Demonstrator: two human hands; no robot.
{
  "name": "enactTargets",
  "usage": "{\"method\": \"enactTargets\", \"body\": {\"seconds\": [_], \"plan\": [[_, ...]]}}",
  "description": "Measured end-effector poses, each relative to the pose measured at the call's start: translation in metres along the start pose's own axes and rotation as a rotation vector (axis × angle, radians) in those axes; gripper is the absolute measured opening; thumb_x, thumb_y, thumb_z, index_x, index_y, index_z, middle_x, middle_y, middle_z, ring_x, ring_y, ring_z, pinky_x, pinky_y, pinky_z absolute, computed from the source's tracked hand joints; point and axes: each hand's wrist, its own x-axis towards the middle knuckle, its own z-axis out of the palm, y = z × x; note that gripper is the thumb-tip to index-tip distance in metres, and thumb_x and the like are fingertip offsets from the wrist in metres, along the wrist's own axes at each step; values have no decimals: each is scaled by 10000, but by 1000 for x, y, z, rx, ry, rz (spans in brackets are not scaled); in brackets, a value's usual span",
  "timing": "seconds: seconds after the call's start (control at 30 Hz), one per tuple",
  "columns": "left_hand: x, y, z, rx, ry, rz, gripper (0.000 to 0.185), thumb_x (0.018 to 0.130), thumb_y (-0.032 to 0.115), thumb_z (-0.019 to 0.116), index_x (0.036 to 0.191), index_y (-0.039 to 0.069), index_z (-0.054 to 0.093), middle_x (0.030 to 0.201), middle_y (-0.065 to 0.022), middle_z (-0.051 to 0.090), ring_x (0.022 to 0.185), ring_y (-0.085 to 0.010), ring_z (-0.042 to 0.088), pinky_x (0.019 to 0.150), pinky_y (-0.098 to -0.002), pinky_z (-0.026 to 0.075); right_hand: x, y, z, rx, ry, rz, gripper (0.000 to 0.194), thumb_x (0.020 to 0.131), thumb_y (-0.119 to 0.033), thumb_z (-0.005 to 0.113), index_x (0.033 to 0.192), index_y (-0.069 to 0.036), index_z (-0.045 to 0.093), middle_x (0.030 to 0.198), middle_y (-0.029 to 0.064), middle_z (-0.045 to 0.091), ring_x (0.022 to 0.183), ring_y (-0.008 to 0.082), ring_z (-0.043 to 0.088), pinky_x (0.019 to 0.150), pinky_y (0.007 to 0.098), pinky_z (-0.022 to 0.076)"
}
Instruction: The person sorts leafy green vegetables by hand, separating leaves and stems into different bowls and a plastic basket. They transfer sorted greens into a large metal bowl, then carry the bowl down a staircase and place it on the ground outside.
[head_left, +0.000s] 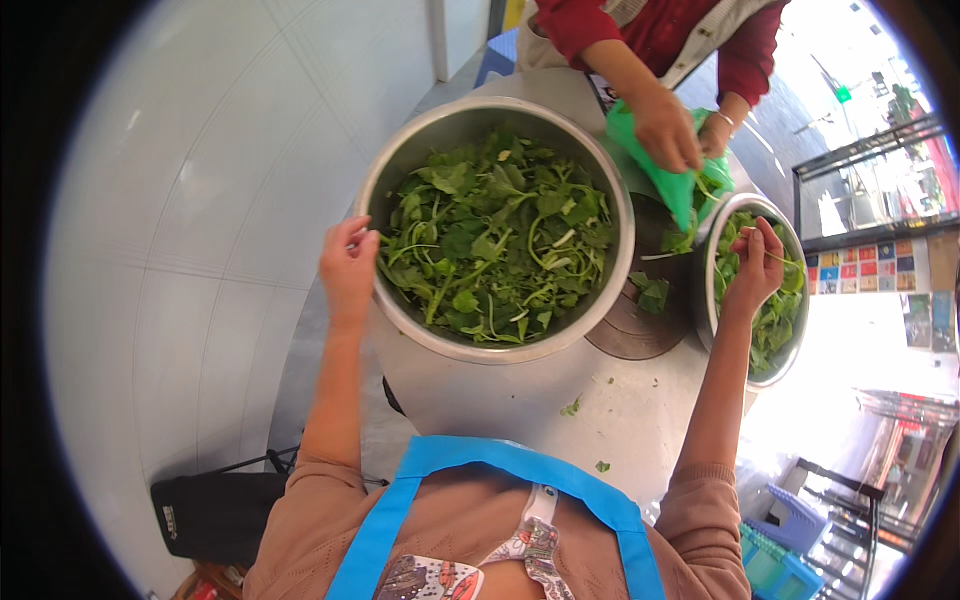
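A large stainless steel bowl (495, 354) full of leafy greens (495, 240) stands before me on a round table (480, 397). My left hand (349, 264) is at its left rim, fingers curled together; whether they pinch a bit of stem is too small to tell. My right hand (757, 259) is above a second metal bowl (776, 375) at the right. Its fingertips pinch a thin green stem (787, 264) with leaf. More leafy greens (772, 322) lie in that bowl.
Across the table a co-worker's hands (671, 135) hold a green plastic bag (667, 187) with greens. A dark round plate (637, 330) bearing loose leaves (649, 292) sits between the bowls. Leaf scraps (571, 407) dot the tabletop. A white wall (210, 225) rises at left.
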Motion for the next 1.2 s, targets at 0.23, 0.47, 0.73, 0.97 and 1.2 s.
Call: {"method": "enactTargets", "body": {"seconds": [0.23,0.47,0.73,0.97,1.2], "plan": [[-5,-28,3,190,115,-5,457,805,138,664,1222,26,517,1216,-145,531,1042,-218,560,871,-339,461,-53,78,-37,-242,-334,351,186,912,-80,544,1064,6,607,737,38,598,550,69,523,481,198,418],[-5,-41,-1,-378,-248,-511,468,746,95,570,1188,-43,502,1046,-117,591,931,-194,576,834,-313,455,-100,165,-57,-714,-267,190,244,808,-47,623,1050,-19,626,694,29,588,569,91,530,522,236,437],[-18,-38,-18,-299,-258,-591,395,741,123,612,1099,-34,551,938,-80,614,802,-148,582,702,-280,465,-139,141,-59,-724,-619,251,243,752,-60,678,977,-9,604,638,26,569,564,103,532,529,246,437],[-23,-27,-19,-326,-235,-593,405,783,155,639,1129,-30,538,980,-81,621,822,-143,592,692,-277,479,-129,125,-73,-521,-562,407,133,815,-27,624,947,-19,606,610,-3,542,484,56,469,429,217,368],[-27,-17,-19,-499,-247,-605,590,680,63,653,1223,-30,443,1076,-116,576,943,-192,586,794,-306,491,-82,63,-30,-250,-256,193,152,824,-5,614,976,-15,611,837,6,600,716,91,559,646,236,467]]}}
